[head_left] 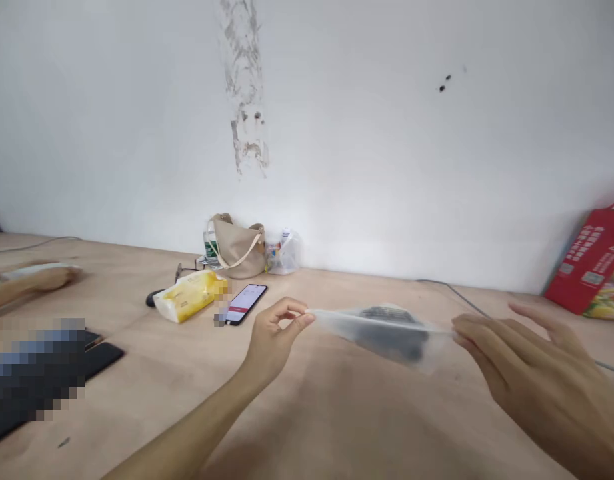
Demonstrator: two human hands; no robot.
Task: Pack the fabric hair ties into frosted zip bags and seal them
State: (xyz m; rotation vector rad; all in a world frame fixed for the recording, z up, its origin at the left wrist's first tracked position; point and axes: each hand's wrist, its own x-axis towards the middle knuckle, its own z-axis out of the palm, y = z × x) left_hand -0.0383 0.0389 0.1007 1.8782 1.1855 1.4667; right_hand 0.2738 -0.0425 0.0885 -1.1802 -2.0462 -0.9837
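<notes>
A translucent plastic bag (337, 325) with something dark inside is stretched between my two hands above the table. My left hand (277, 333) pinches its left corner between thumb and fingers. At the bag's right end, my right hand (517, 360) grips the edge, with one finger raised away from the others. The dark content (391, 337) is blurred, and I cannot make out what it is.
On the tabletop (307, 427) lie a phone (244, 305) and a yellow tissue pack (189, 297). A beige handbag (241, 250) and a clear bag (287, 253) stand by the wall. A red bag (587, 260) is at right. Another person's hand (57, 277) shows at left.
</notes>
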